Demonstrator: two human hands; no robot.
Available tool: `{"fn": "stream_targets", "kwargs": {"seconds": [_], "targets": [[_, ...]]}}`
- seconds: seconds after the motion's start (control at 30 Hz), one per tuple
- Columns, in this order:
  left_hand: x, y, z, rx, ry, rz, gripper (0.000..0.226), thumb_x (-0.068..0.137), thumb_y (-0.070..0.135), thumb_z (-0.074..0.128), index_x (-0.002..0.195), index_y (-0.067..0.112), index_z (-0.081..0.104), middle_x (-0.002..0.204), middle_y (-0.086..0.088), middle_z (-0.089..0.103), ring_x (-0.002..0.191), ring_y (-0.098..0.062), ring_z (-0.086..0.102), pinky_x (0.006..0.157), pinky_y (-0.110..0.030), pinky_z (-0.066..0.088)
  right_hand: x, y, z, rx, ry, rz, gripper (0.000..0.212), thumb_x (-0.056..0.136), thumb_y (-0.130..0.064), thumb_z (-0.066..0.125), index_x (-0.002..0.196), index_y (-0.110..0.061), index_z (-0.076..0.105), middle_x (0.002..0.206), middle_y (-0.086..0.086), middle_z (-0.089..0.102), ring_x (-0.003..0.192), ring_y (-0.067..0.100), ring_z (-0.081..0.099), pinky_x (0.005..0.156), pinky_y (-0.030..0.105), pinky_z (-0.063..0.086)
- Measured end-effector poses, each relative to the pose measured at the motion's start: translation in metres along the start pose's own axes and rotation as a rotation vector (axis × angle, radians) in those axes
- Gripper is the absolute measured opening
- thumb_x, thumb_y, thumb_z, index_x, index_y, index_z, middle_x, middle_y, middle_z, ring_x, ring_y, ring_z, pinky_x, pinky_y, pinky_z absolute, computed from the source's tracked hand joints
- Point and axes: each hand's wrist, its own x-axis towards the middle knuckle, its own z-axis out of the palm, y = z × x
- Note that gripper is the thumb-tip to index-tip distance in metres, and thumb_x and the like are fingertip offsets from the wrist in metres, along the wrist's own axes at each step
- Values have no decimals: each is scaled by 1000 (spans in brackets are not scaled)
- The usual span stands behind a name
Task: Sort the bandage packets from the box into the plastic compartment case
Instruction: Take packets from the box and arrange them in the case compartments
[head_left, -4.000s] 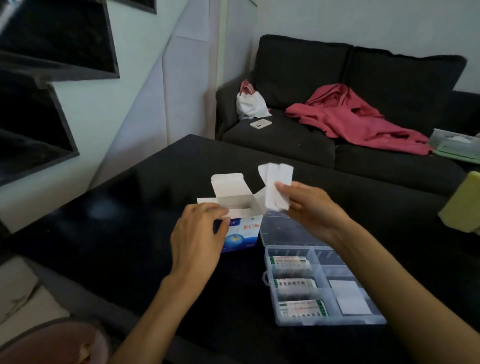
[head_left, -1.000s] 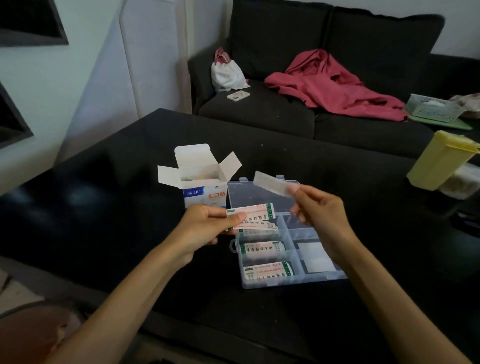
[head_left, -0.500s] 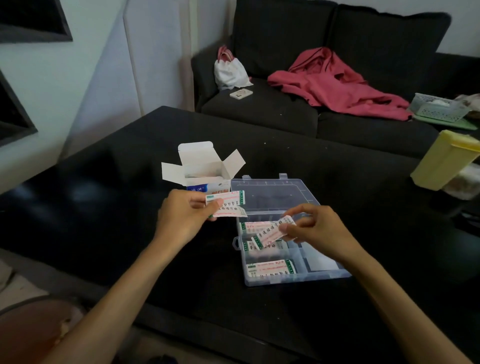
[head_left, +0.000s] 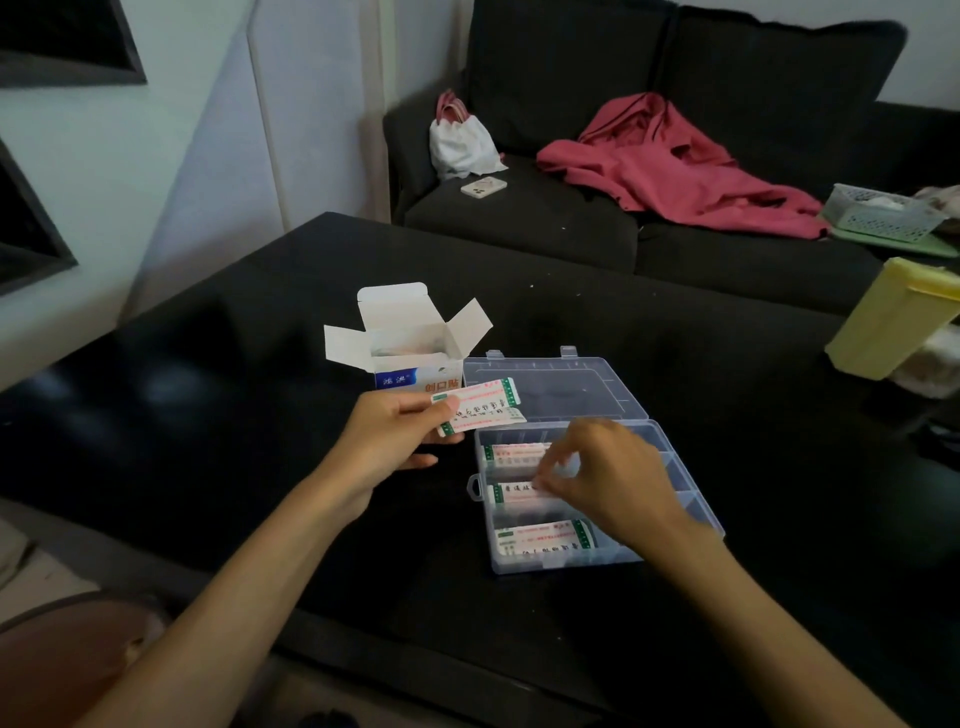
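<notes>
Head view: the right hand (head_left: 602, 475) has been lowered from above the clear plastic compartment case (head_left: 691, 512) into its left column, where half a second ago a white bandage packet with green ends was carried at an angle above the dividers. That packet is now taken to lie in the middle left compartment (head_left: 511, 493), under the curled fingers (head_left: 545, 480); whether it is pinched or already let go cannot be told, since the fingertips are blurred. Printed packets are also seen in the far left compartment (head_left: 511, 453) and the near left compartment (head_left: 540, 538). The right-hand compartments are mostly hidden by the hand.

A small fan of further bandage packets (head_left: 480, 408) is gripped by the left hand (head_left: 395, 431) between thumb and curled fingers, held above the black table (head_left: 234, 415) just beside the case's open lid (head_left: 550, 387). The white and blue cardboard box (head_left: 410, 345) stands open behind them, its contents unclear.

One more packet is judged sorted; those in the left hand are yet to be placed.
</notes>
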Motion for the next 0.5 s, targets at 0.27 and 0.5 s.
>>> {"fn": "stream_targets", "kwargs": {"seconds": [0.27,0.5], "targets": [[-5,2,14,-55,-146,-70,10,88,28,62,93,24,70,84,9,74,80,-1,69,61,-18,53,-1,-14,-27,1212,-265,476,16,87,-20,61,100,-12,66,90,1,73,80,9,70,62,16,53],[-2,5,7,93,-14,41,8,90,26,61,93,32,66,93,13,69,80,-1,64,57,-15,43,2,15,-50,1190,46,579,14,85,-15,62,99,-16,64,96,3,69,89,13,64,73,23,47]]}}
